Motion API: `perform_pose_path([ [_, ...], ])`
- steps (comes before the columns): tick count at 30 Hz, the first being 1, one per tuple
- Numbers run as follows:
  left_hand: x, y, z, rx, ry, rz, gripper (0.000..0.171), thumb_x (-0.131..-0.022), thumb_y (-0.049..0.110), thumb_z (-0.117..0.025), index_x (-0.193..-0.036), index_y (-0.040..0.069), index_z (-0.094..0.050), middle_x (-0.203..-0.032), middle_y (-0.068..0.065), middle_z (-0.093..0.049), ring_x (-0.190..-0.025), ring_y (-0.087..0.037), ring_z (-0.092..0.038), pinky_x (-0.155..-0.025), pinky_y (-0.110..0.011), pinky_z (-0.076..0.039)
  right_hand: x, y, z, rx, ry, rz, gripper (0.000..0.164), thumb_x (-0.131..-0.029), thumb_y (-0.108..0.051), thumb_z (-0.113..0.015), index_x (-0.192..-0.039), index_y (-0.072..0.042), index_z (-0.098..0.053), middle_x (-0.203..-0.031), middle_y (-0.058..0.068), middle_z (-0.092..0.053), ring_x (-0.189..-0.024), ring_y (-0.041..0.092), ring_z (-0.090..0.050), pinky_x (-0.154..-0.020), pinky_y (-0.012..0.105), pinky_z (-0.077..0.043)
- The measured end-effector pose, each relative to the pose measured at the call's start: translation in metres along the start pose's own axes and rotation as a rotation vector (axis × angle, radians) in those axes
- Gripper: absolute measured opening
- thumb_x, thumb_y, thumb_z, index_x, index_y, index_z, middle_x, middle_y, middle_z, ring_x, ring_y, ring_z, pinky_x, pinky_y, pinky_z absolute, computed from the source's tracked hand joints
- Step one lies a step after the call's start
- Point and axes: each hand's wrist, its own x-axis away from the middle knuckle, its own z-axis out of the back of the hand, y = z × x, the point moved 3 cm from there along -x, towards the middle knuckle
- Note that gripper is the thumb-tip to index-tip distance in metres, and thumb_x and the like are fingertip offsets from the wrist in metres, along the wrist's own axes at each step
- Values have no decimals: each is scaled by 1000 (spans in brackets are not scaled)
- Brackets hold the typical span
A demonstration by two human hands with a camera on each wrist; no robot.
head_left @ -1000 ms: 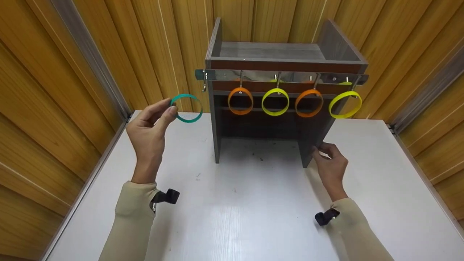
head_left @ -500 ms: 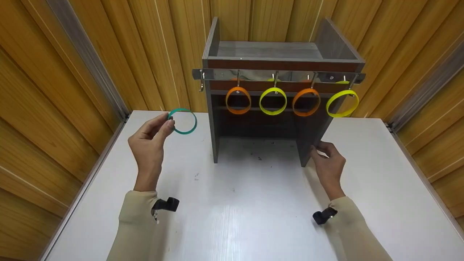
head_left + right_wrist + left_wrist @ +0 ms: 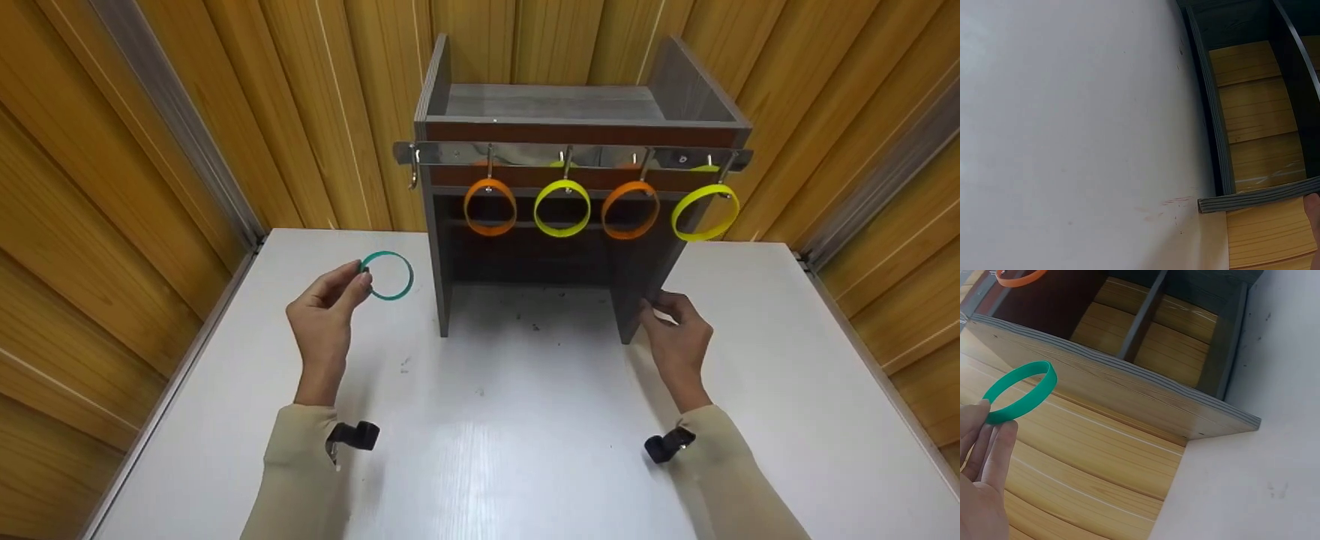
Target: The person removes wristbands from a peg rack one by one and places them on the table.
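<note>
In the head view my left hand [image 3: 326,315] pinches a thin teal wristband [image 3: 411,276] by its left side, between thumb and fingers. The band hangs in the air left of a grey shelf unit [image 3: 441,262]; the left wrist view shows the same green wristband [image 3: 1033,400] beside the side panel. My right hand [image 3: 681,337] grips the front edge of the unit's right panel low down, its fingers partly hidden behind it. Only a fingertip [image 3: 1313,205] at the panel edge shows in the right wrist view.
A metal hook rail [image 3: 442,153] spans the unit's front. Orange [image 3: 490,232] and yellow [image 3: 562,234] bands hang from its hooks; the leftmost hook [image 3: 413,176] is bare. Beneath stands a white table [image 3: 480,450], with wood-patterned walls [image 3: 360,112] around it.
My left hand has lowered with the teal wristband, then shifted slightly right, away from the level of the hook rail. The right hand keeps its hold on the panel.
</note>
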Motion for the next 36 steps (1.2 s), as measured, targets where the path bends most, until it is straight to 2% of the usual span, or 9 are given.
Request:
perform_pose_path([
  [8,8,-24,-2,-8,-10,80,26,-97,10,-79,-121,2,-78,-111,-13,-76,-99,-18,-75,-92,-28,-62,1,-1,2,-39,-7,19,17,-92,-1,-79,-108,3,-75,-103,17,-77,-88,-3,-68,-75,11,-57],
  [15,14,-44,-2,16,-24,109,26,-95,6,-81,-119,-1,-77,-111,-16,-75,-98,-20,-76,-91,-32,-63,1,-2,0,-71,-3,33,17,-93,6,-76,-109,8,-73,-105,21,-75,-90,-2,-69,-75,12,-59],
  [24,20,-66,-3,20,-39,200,25,-97,8,-79,-119,-3,-76,-112,-18,-74,-99,-20,-76,-92,-30,-62,10,-33,3,-61,-1,39,16,-93,7,-73,-108,13,-71,-105,27,-74,-87,-6,-67,-76,9,-57],
  [36,24,-87,-6,11,-56,266,23,-97,3,-77,-119,-4,-76,-114,-19,-74,-98,-17,-76,-91,-31,-62,11,-33,3,-55,2,19,16,-93,8,-74,-108,11,-72,-104,27,-75,-86,-4,-68,-74,9,-56],
])
